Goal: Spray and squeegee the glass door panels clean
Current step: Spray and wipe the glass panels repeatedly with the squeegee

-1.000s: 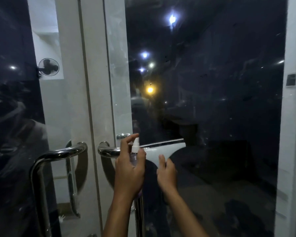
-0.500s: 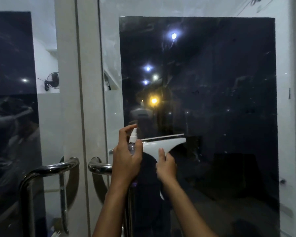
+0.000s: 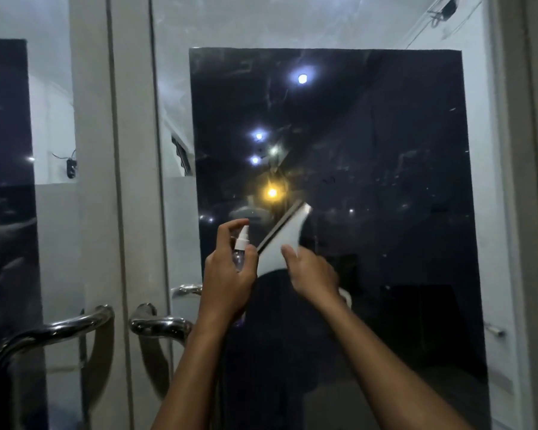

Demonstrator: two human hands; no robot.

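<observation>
Left hand [image 3: 227, 274]: curled round a small clear spray bottle [image 3: 240, 247], forefinger raised above the white nozzle, which faces the glass.
Right hand [image 3: 312, 274]: grips the handle of the white squeegee [image 3: 284, 237], thumb laid along its body.
Squeegee: tilted, its dark rubber edge running from lower left to upper right, just right of the bottle; whether the edge touches the glass I cannot tell.
Right panel [image 3: 370, 181]: dark glass straight ahead of both hands, showing smears, specks and several bright points of light, one of them yellow, just above the squeegee.
Left panel [image 3: 3, 212]: dark glass at the left edge, streaked.
Frame [image 3: 131, 181]: pale uprights between the two panels.
Handles [image 3: 159, 325]: curved chrome bars, one on each door, low and left of the hands.
</observation>
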